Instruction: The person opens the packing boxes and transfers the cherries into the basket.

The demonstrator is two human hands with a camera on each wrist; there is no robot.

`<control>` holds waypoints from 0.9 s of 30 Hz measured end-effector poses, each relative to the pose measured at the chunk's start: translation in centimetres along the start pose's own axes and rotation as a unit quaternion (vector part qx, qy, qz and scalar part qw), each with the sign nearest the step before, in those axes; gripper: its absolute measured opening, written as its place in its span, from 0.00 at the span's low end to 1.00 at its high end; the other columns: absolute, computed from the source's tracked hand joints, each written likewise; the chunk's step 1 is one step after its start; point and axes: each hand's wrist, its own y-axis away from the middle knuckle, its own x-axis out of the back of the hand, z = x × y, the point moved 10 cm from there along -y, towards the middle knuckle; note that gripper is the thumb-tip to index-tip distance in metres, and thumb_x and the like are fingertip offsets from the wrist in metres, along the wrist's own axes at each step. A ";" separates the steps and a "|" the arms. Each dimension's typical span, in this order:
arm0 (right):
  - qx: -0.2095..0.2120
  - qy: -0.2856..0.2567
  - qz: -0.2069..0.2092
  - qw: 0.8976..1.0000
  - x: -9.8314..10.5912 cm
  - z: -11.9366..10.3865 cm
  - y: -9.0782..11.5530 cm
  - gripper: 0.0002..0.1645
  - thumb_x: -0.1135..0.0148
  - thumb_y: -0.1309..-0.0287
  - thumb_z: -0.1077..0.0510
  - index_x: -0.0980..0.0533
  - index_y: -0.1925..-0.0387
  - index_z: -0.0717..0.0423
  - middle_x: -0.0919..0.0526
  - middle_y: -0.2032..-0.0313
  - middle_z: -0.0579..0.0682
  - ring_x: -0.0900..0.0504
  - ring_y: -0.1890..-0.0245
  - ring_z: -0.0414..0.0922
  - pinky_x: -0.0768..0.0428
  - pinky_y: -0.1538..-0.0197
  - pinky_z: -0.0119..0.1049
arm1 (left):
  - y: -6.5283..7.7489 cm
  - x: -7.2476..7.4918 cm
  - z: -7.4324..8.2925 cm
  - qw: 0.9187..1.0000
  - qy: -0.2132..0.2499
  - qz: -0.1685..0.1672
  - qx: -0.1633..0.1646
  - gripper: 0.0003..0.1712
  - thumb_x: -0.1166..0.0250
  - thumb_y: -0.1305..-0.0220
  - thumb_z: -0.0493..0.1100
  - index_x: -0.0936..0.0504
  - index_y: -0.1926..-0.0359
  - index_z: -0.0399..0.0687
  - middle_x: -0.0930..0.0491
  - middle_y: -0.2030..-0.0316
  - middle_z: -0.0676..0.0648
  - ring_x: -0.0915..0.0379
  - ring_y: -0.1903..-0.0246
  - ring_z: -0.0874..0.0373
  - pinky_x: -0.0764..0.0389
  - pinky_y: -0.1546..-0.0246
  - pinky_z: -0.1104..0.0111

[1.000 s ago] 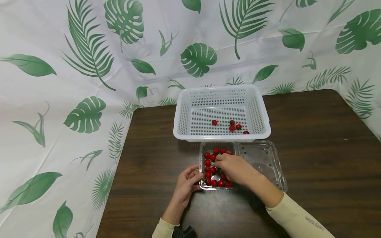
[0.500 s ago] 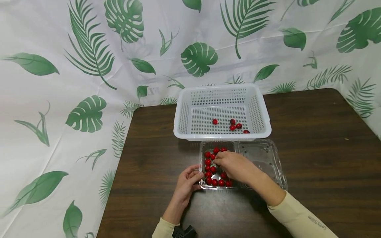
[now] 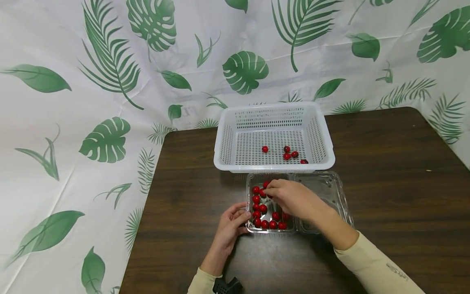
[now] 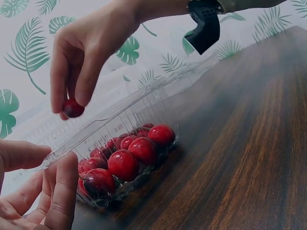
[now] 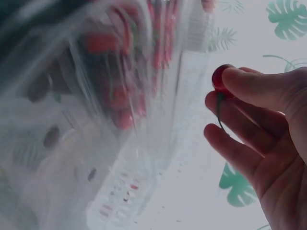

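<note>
A clear plastic clamshell box (image 3: 269, 231) stands on the table with several red cherries (image 3: 273, 224) inside, many along its edges. My left hand (image 3: 228, 228) holds the box's left side; in the left wrist view its thumb and fingers pinch the rim. Over the box, my right hand (image 3: 295, 199) pinches a single cherry (image 5: 220, 79) between thumb and fingertips. A green stem hangs from that cherry in the right wrist view. The left wrist view shows the held cherry (image 4: 73, 109) above the rim, apart from the others. My right hand hides part of the box in the head view.
Behind the box stands a white perforated basket (image 3: 275, 168) with several cherries (image 3: 287, 156) on its floor. The box's clear lid (image 3: 323, 190) lies folded out to the right. A leaf-patterned cloth (image 3: 202, 81) hangs behind the brown table (image 3: 183, 196).
My right hand has shifted slightly toward the back of the box, uncovering cherries at its near right. My left hand stays at the box's side.
</note>
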 end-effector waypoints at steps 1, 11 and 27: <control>0.004 -0.002 0.009 1.000 0.4 0.0 0.0 0.15 0.31 0.46 0.67 0.16 0.55 0.60 0.17 0.58 0.50 0.18 0.59 0.46 0.16 0.56 0.40 | 0.0 0.0 0.0 1.000 0.001 0.000 0.000 0.25 0.35 0.38 0.32 0.29 0.41 0.30 0.22 0.67 0.50 0.26 0.70 0.61 0.19 0.78 0.72; 0.011 -0.010 0.093 0.996 4.6 2.3 0.3 0.17 0.28 0.48 0.68 0.16 0.54 0.60 0.17 0.57 0.51 0.18 0.59 0.46 0.16 0.55 0.42 | 0.0 0.1 -0.1 1.000 0.002 -0.005 -0.002 0.26 0.35 0.37 0.32 0.30 0.40 0.29 0.22 0.67 0.49 0.25 0.72 0.61 0.18 0.77 0.72; -0.091 -0.032 0.148 0.984 5.5 8.1 1.6 0.19 0.30 0.45 0.65 0.19 0.49 0.59 0.16 0.54 0.54 0.18 0.57 0.51 0.18 0.53 0.51 | -0.2 0.2 -0.2 1.000 -0.004 -0.009 -0.005 0.25 0.35 0.38 0.32 0.29 0.40 0.30 0.23 0.68 0.49 0.26 0.71 0.61 0.18 0.77 0.71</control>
